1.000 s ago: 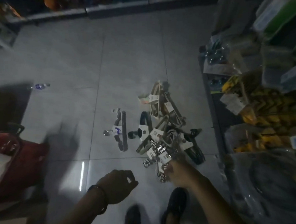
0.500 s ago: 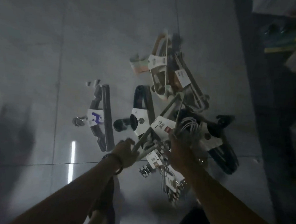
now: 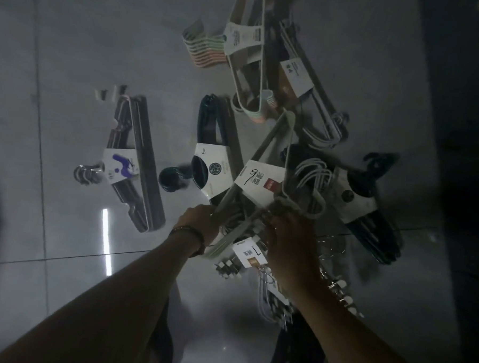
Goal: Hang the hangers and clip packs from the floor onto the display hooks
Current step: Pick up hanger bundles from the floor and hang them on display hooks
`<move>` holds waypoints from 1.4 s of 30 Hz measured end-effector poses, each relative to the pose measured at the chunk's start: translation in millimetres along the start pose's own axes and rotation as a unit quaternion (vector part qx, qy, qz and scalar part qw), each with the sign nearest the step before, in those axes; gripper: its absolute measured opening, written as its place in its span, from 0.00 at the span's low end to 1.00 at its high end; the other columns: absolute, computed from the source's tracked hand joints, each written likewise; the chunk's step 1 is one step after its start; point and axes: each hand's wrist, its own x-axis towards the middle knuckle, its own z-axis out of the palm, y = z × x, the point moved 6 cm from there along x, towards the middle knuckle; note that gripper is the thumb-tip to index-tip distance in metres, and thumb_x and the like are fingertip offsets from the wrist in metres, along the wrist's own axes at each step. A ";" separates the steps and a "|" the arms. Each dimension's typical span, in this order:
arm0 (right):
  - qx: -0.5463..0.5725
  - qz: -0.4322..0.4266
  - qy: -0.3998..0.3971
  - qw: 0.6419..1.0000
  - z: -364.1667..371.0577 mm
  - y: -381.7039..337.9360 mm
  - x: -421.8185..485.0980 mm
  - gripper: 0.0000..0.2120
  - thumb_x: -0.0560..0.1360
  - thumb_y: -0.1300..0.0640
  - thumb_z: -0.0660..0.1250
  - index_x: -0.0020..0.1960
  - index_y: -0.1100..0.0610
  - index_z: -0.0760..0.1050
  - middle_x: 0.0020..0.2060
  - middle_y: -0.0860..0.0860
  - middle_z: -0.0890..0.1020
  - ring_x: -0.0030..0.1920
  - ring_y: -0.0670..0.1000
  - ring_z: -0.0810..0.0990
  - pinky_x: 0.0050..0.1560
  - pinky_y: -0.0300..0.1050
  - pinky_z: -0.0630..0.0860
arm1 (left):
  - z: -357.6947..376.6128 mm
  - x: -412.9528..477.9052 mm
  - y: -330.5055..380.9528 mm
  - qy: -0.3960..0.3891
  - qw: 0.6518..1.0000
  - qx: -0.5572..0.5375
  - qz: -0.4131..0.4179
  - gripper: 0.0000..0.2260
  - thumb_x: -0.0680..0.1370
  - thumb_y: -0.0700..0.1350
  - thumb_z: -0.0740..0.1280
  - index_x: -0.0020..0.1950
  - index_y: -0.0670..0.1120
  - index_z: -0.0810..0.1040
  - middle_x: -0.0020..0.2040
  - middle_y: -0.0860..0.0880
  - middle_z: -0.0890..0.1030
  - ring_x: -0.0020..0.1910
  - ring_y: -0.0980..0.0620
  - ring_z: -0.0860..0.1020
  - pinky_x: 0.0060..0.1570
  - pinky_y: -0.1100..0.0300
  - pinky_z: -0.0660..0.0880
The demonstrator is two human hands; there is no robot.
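A heap of banded hanger packs lies on the grey tiled floor (image 3: 73, 47). My left hand (image 3: 200, 221) grips the lower arm of a pale hanger pack with a white and red label (image 3: 260, 182). My right hand (image 3: 288, 234) holds the same pack near its hooks. Under my hands lie clip hangers with a white label (image 3: 250, 252) and metal clips (image 3: 228, 266). A dark green pack (image 3: 213, 152) lies just left of the held one. A grey pack with a purple label (image 3: 134, 162) lies apart at the left. Pastel packs (image 3: 248, 48) lie further away.
A black hanger pack (image 3: 370, 205) lies at the right of the heap. A dark shelf base (image 3: 468, 137) runs along the right edge. My dark shoes (image 3: 163, 338) show at the bottom. Bare tiles spread out to the left.
The camera has dropped much closer to the heap. Both hands have reached from above the floor down into the pile and taken hold of the pale labelled pack.
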 end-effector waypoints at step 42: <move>0.380 -0.026 -0.010 0.925 40.4 -337.1 105.6 0.09 0.82 0.55 0.68 0.59 0.43 0.78 0.51 0.45 0.86 0.47 0.41 0.86 0.45 0.43 0.86 | -108.2 -43.7 -193.5 0.046 0.686 -0.722 -0.076 0.25 0.84 0.66 0.46 0.63 0.57 0.78 0.63 0.50 0.83 0.57 0.49 0.83 0.51 0.54 0.81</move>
